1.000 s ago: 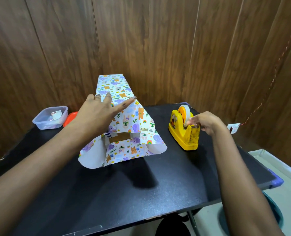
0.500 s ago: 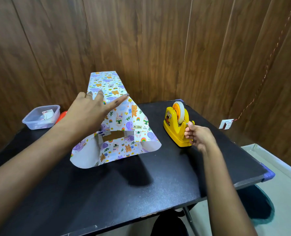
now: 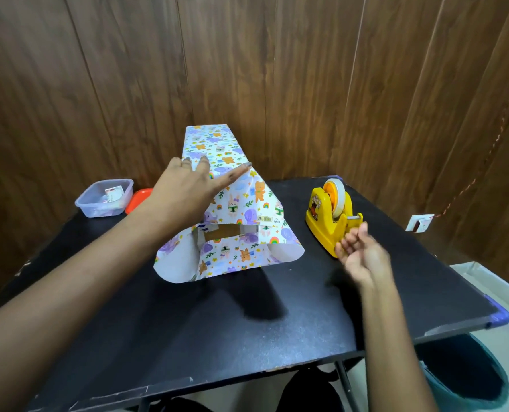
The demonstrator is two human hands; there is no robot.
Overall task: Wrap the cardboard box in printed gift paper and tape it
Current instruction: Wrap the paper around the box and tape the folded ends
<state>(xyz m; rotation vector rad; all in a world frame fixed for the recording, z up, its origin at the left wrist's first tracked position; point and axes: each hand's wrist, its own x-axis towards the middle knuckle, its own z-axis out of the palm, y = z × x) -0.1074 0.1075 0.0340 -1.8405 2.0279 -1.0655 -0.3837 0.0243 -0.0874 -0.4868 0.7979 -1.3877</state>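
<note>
1. The left hand (image 3: 185,188) lies flat with straight fingers, pressing the printed gift paper (image 3: 238,200) onto the brown cardboard box (image 3: 222,231). The box sits mid-way on the black worktop (image 3: 217,322), its long axis running away from the person.
2. The right hand (image 3: 359,254) is just beside the yellow plastic tape dispenser (image 3: 324,221), its grip loosely curled. I cannot tell whether it pinches tape.
3. The paper's open near end lies to that hand's left, so the right hand looks the one free to tape it.

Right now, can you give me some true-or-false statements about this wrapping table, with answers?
1. The left hand lies flat on the gift paper. True.
2. The tape dispenser is blue. False: it is yellow.
3. The cardboard box shows through a gap at the paper's near end. True.
4. The clear container stands right of the dispenser. False: it stands at the black table's far left.
5. The right hand rests on the box. False: it is by the dispenser, apart from the box.
</note>
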